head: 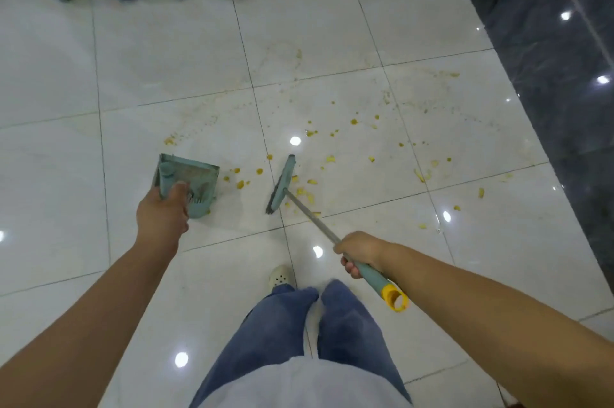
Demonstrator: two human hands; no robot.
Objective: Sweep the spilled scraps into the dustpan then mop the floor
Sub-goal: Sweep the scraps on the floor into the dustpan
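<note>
The left hand [164, 211] grips the handle of the teal dustpan [196, 173], which is set low on the white tiled floor [166, 75], its open side apparently turned toward the broom. The right hand [360, 251] is clenched round the broom handle [312, 216] just above its teal grip. The broom head [282, 185] stands on the tile near the pan. A few yellow scraps [241, 184] lie between the two, more sit just behind the bristles, and many are scattered well off to the right. To do this step well, I would press the pan's lip flat to the tile and draw short, low strokes toward it. The far pieces should be gathered first, since hard flicks would likely scatter or smear the soft bits.
</note>
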